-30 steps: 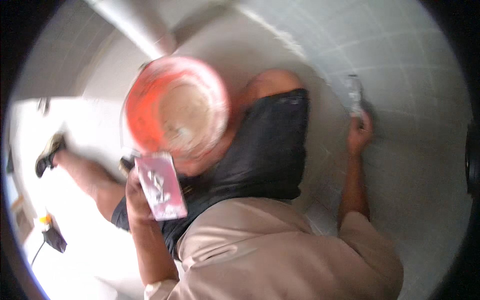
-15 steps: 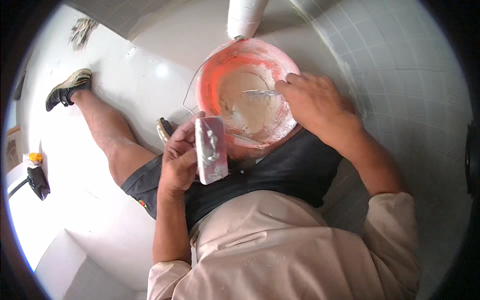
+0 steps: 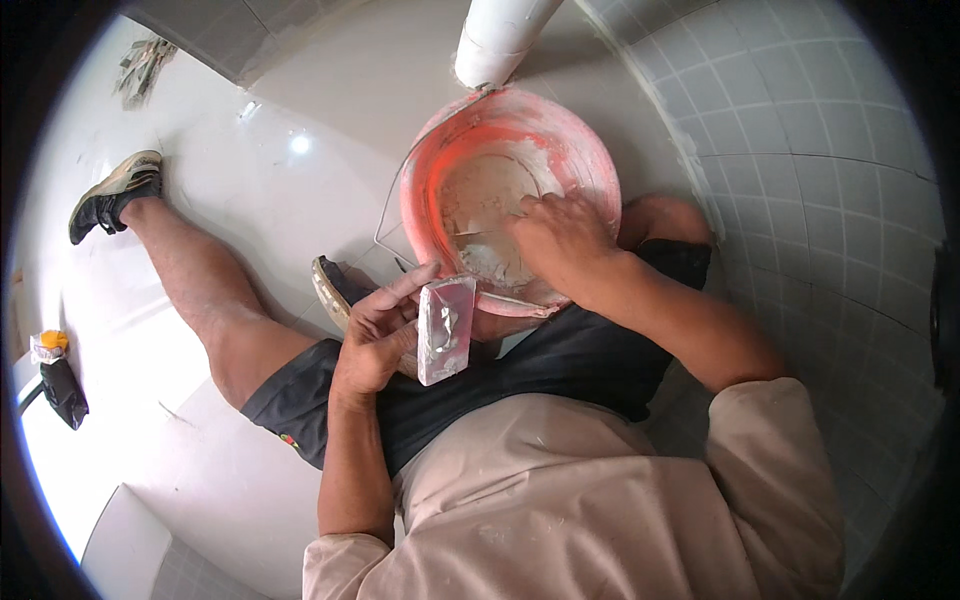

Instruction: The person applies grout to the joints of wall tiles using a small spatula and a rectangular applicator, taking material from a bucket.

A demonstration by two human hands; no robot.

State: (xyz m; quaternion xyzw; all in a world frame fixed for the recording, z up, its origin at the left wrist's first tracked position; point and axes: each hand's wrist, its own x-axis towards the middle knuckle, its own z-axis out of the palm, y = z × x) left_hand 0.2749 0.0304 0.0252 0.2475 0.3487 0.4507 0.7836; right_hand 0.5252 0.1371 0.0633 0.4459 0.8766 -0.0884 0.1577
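Bucket rim (image 3: 592, 150) passes beneath right hand (image 3: 565, 238); floor (image 3: 300, 200) spreads left.

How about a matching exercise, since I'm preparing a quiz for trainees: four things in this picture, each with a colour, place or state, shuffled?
Things:
1. Bucket
2. Small board
3. Pipe
4. Shorts

Descriptions:
A. White
B. Held in the left hand
C. Black
D. Has pale paste inside

Pairs: 1-D, 2-B, 3-A, 4-C
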